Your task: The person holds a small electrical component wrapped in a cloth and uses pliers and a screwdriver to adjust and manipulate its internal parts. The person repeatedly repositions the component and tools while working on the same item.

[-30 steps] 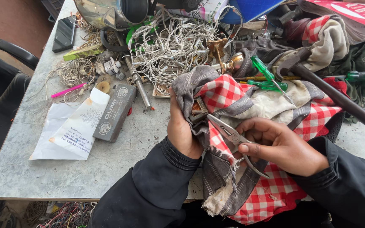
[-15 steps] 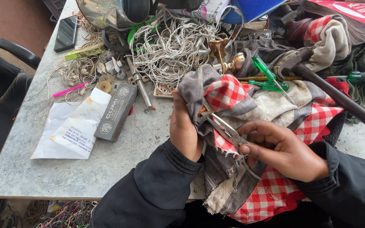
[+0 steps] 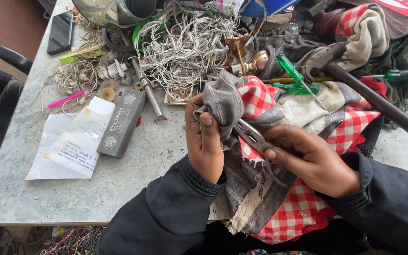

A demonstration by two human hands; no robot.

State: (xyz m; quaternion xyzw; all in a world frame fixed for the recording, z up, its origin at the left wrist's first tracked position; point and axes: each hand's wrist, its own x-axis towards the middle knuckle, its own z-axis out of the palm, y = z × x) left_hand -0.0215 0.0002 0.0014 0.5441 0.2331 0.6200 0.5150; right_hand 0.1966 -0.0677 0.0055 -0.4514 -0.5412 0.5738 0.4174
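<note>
Left hand (image 3: 205, 141) is closed tight on a bunched fold of the grey and red-checked cloth (image 3: 260, 101), thumb on top, pinching the cloth around the nose end of the pliers (image 3: 253, 137). Right hand (image 3: 310, 158) is curled around the pliers' handle end, index finger laid along the tool; grip looks firm, but the handles run under the palm, so how far they are squeezed is not visible. Pliers lie between the two hands over the cloth, near the table's front edge, long axis running from upper left at the left hand down to lower right into the right palm. Jaw tip is wrapped in cloth and hidden, so I cannot tell whether it is open or closed. Both hands touch the tool; left is on the tip side, right on the handle side. Cloth drapes over the table (image 3: 133, 156) edge toward the lap, frayed hem hanging. Behind the hands: green screwdriver (image 3: 293, 71) resting on the cloth, a tangle of white wire (image 3: 185, 45), a dark rectangular block (image 3: 121, 123) beside white paper (image 3: 72, 141), a pink pen (image 3: 66, 99), a phone (image 3: 61, 32) at the far left corner. A dark bar (image 3: 378, 104) crosses top right, its far end cut off by the frame.
</note>
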